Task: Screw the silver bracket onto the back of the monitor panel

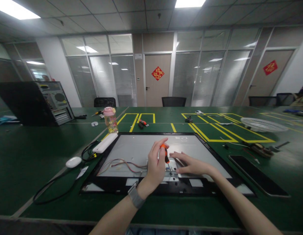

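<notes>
1. Orange-and-black screwdriver leaned at frame centre, pinched in the grip of the left hand.
2. The right hand, grip loosely spread, lay over the grey display panel, lower centre.

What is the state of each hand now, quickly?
Left hand: holding the screwdriver.
Right hand: open, fingers spread over the panel.

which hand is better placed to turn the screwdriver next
Probably the left: the left hand holds the orange-and-black screwdriver by its handle, shaft pointing down toward the display panel. The right hand is spread beside it, no tool visible.
</notes>
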`<move>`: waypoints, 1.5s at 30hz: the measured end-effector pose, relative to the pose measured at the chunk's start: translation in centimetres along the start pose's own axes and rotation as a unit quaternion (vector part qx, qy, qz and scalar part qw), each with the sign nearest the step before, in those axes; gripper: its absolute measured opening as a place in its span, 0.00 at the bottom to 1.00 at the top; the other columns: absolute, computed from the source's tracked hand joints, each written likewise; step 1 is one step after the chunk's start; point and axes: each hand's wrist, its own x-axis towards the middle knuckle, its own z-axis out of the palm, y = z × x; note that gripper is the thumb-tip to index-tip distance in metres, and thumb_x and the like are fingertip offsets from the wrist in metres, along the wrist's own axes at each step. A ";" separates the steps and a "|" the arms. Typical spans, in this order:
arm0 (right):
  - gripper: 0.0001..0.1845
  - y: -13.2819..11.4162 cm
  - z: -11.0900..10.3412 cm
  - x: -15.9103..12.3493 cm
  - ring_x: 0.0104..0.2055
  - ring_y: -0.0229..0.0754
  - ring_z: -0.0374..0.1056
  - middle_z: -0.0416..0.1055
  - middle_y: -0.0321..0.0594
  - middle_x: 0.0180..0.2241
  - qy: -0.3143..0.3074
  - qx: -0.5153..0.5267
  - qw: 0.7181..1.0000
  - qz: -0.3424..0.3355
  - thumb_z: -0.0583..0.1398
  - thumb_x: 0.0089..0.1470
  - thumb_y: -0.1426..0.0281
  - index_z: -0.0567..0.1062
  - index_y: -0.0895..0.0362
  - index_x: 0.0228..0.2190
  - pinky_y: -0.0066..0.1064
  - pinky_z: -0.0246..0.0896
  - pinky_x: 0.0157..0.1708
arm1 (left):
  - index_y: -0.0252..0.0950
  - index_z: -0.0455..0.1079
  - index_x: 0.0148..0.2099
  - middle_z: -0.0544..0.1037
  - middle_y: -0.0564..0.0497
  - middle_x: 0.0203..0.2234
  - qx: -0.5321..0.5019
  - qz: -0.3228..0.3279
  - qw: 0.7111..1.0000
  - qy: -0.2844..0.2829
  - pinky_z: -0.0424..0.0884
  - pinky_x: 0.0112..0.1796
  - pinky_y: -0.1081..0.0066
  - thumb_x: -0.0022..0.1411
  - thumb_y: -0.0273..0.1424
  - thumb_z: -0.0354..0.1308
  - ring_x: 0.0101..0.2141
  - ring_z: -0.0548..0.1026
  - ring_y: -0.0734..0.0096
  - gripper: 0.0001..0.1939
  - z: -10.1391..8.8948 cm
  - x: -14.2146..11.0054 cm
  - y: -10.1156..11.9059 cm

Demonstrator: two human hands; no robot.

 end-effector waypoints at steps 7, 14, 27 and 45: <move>0.41 -0.5 -0.2 -0.1 0.67 0.52 0.39 0.49 0.41 0.65 -0.003 0.006 1.000 -0.012 0.59 0.51 0.47 0.56 0.49 0.61 0.50 0.23 0.65 | 0.39 0.72 0.48 0.66 0.51 0.33 0.036 0.019 0.999 0.008 0.66 0.41 0.69 0.64 0.34 0.54 0.35 0.69 0.70 0.12 -0.1 0.0 0.2; 0.43 -0.1 0.0 -0.1 0.68 0.55 0.36 0.49 0.42 0.65 0.002 0.003 1.000 0.004 0.59 0.49 0.45 0.58 0.52 0.60 0.50 0.23 0.66 | 0.39 0.66 0.55 0.71 0.48 0.36 -0.026 -0.021 0.999 0.001 0.67 0.40 0.68 0.70 0.33 0.42 0.36 0.70 0.70 0.17 0.1 -0.1 -0.3; 0.42 -0.3 0.0 0.0 0.67 0.54 0.37 0.49 0.42 0.65 -0.001 -0.003 1.000 -0.002 0.59 0.51 0.46 0.57 0.51 0.61 0.50 0.25 0.66 | 0.38 0.65 0.54 0.72 0.47 0.38 -0.032 -0.026 0.999 0.022 0.68 0.42 0.68 0.67 0.35 0.49 0.39 0.71 0.68 0.15 0.3 -0.2 -0.5; 0.42 -0.5 -0.1 0.0 0.67 0.54 0.40 0.51 0.42 0.64 -0.007 -0.002 1.000 -0.016 0.58 0.51 0.46 0.56 0.51 0.61 0.50 0.23 0.66 | 0.40 0.73 0.44 0.65 0.52 0.34 0.026 0.020 0.999 0.000 0.68 0.40 0.69 0.59 0.31 0.60 0.34 0.69 0.72 0.09 0.1 0.1 0.1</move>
